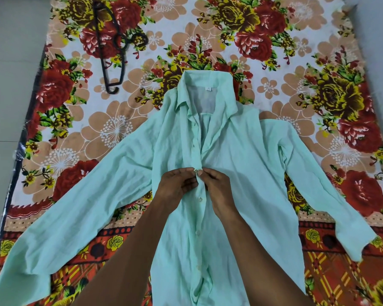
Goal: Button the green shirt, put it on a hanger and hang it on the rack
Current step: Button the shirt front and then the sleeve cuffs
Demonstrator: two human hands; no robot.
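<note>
Floral bedsheet (274, 51), green shirt (241, 173) flat, both hands (198, 184) seemingly pinching its placket

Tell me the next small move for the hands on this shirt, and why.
Probably push the button through its hole: both hands, left hand and right hand, pinch the green shirt placket there. Buttons below look done; the placket above gapes open.
</note>
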